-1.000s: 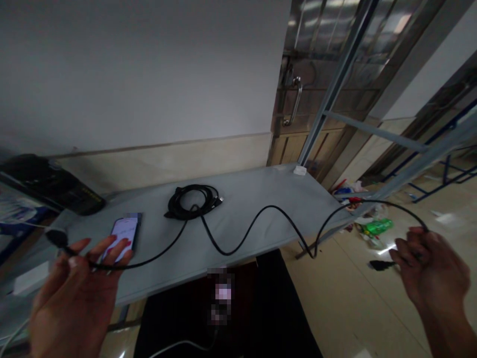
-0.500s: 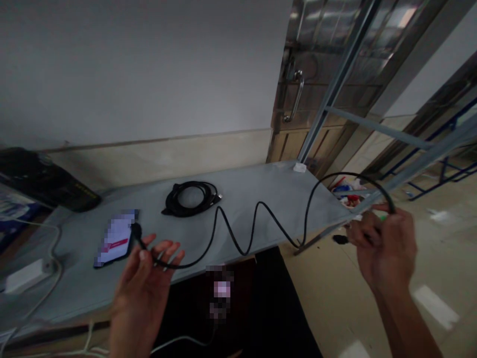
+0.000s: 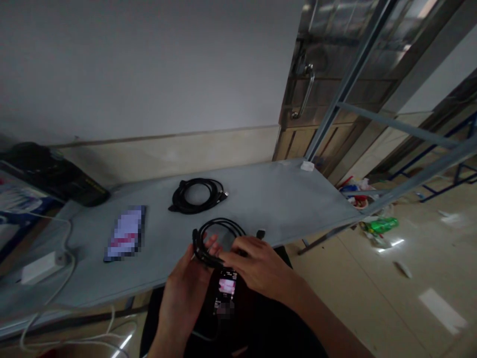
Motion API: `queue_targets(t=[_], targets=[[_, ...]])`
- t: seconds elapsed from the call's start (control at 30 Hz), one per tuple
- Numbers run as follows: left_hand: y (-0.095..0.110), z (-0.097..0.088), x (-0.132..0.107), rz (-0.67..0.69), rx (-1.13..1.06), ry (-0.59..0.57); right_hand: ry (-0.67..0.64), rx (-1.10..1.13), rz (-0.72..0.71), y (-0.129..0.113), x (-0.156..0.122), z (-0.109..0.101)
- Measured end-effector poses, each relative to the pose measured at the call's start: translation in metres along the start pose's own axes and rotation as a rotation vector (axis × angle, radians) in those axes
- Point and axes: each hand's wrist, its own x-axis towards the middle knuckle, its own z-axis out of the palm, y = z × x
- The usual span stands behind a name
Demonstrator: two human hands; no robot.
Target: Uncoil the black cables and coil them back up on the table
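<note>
A black cable (image 3: pixel 219 222) is looped into a coil between my two hands, just over the table's front edge. My left hand (image 3: pixel 194 278) grips the coil's left side, its fingers curled up through the loop. On the right side my right hand (image 3: pixel 257 263) is closed around the loops, knuckles up. The cable's black plug end (image 3: pixel 261 233) sticks out beyond my right fingers. Behind this coil, a second coiled black cable (image 3: pixel 196 196) lies on the table with its metal plug pointing right.
The grey tabletop (image 3: pixel 283 199) runs along the wall. On it are a lit phone (image 3: pixel 126 231), a white power adapter (image 3: pixel 42 268) with its cord, and a dark cylindrical object (image 3: pixel 55 174). Another lit screen (image 3: pixel 226 286) sits below my hands. A metal frame post (image 3: pixel 345 84) rises at right.
My hands were wide apart with the cable stretched wavy between them. They have come together and the cable is now gathered in loops. The view has shifted slightly.
</note>
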Motion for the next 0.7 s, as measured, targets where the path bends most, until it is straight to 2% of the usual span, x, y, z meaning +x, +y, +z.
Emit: queue_targets(t=[0.07,0.13,0.3,0.47,0.57,0.63,0.7], targets=[[0.007,0.003,0.001,-0.071,-0.028,0.006,-0.020,0.004,0.036,0.006,-0.005,0.012],[0.011,0.010,0.002,-0.099,-0.041,-0.039,-0.011,0.029,0.059,0.012,-0.009,0.021],[0.018,0.034,0.014,-0.014,0.138,-0.223,0.017,0.040,0.015,0.024,-0.002,0.036],[0.050,0.057,0.046,0.051,0.347,-0.443,0.027,-0.138,-0.073,0.045,0.031,0.050],[0.074,0.067,0.082,0.223,0.486,-0.468,0.006,-0.221,-0.056,0.069,0.066,0.051],[0.087,0.068,0.115,0.424,0.607,-0.387,0.023,-0.239,-0.027,0.089,0.095,0.049],[0.099,0.065,0.152,0.624,0.773,-0.257,0.058,-0.259,0.003,0.111,0.126,0.046]])
